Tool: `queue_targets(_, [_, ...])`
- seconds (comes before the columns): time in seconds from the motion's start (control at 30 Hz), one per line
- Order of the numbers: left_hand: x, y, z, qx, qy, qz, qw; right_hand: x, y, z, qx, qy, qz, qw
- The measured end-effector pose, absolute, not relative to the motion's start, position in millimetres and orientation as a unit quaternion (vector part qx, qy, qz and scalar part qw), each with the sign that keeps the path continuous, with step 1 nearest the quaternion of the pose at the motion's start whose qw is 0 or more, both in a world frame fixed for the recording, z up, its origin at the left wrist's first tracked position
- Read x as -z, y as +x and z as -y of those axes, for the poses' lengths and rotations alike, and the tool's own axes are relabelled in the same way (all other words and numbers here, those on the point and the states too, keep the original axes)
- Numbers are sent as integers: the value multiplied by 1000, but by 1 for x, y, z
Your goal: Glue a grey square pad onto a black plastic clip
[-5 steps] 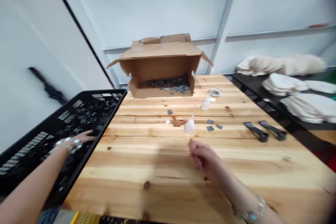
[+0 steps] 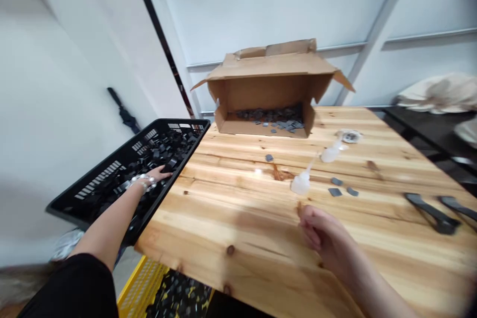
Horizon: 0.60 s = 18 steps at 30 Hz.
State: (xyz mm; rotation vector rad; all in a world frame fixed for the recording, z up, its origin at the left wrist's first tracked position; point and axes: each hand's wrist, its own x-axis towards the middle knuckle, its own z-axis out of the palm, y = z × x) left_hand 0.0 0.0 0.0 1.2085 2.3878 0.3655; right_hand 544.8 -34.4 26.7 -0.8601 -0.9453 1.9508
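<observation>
My left hand [image 2: 158, 175] reaches into the black plastic crate [image 2: 108, 163], fingers stretched out and apart among many small black parts [image 2: 164, 146]. A beaded bracelet [image 2: 143, 181] circles that wrist. Curled into a loose fist, my right hand [image 2: 322, 231] rests over the wooden table [image 2: 208, 218]. Whatever its fingers may hold is hidden. Just beyond it stands a small translucent squeeze bottle [image 2: 301, 182] with a thin nozzle. Several small grey pads lie near, among them a flat square pad [image 2: 335, 192] and a single pad [image 2: 269, 158] farther left.
An open cardboard box [image 2: 264, 129] with grey pads stands at the back. A second bottle [image 2: 330, 154] sits beside a roll of tape [image 2: 351, 136]. Black curved parts [image 2: 432, 212] lie right. Below the table's front edge is a yellow crate [image 2: 143, 283] of black pieces.
The view has swung left, so the table and box appear farther right. My left hand stays in the crate with its fingers among the parts. My right hand remains curled near the bottle.
</observation>
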Motion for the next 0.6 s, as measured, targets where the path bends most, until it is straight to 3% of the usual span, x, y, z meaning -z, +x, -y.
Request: queue_targets(0.6, [-54, -18, 15, -313, 306, -876, 202, -29, 549, 38, -787, -340, 376, 352])
